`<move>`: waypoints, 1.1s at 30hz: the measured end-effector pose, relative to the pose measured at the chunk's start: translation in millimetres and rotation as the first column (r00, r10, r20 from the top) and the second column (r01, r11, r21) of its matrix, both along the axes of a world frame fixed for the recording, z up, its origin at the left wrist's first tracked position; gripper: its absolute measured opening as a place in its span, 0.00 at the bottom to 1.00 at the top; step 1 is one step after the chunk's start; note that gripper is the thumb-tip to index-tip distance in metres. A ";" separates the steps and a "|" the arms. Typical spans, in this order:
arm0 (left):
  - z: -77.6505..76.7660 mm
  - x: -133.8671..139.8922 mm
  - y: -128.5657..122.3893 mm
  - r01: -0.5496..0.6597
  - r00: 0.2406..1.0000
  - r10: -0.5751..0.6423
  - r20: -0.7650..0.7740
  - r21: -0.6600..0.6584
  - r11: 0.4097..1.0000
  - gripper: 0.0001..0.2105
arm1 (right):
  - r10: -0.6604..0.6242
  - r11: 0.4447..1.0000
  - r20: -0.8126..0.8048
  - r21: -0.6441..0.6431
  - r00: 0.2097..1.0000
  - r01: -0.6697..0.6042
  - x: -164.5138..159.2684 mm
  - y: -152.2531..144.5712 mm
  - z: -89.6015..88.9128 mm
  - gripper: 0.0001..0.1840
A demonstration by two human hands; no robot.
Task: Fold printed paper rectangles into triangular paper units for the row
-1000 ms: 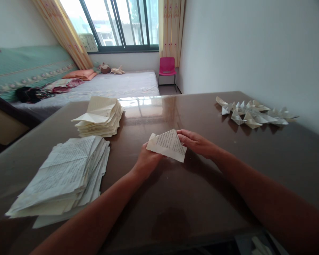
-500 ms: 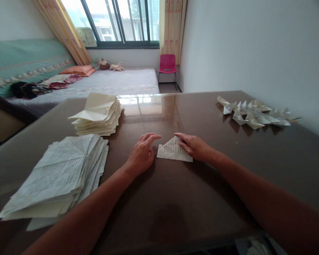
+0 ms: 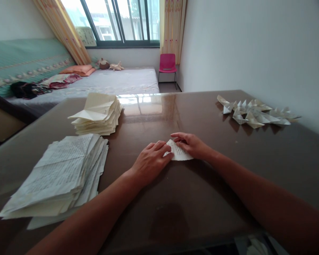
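A small folded sheet of printed paper (image 3: 181, 153) lies on the brown table between my two hands, its lower edge towards me. My left hand (image 3: 154, 157) is closed on the paper's left end, thumb in front and fingers over the top, hiding that corner. On the right side my right hand (image 3: 192, 144) holds the paper with its thumb on the printed face. Its index finger stretches out above the paper's upper edge, and the other fingers are partly hidden.
Left on the table (image 3: 202, 198) lie a stack of printed sheets (image 3: 55, 170) and, behind it, a stack of yellowish paper (image 3: 98, 117). Several folded paper pieces (image 3: 252, 113) sit at the far right near the wall. Beyond are a bed (image 3: 133, 79) and a pink chair (image 3: 167, 63).
My left hand has moved right and closed on the paper's left end, which was uncovered before. My right hand stays at the right side, its index finger now lifted off the top corner.
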State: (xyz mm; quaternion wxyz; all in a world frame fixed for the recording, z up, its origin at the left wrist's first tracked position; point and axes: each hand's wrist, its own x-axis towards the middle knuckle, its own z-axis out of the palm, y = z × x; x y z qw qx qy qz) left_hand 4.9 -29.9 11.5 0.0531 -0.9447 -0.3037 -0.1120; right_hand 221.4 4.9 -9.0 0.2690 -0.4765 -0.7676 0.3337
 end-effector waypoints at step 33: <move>-8.6 -15.3 19.6 -0.398 0.900 0.436 0.007 -0.394 0.829 0.18 | 0.106 0.994 0.340 -0.044 0.934 -0.097 23.8 -1.3 21.5 0.09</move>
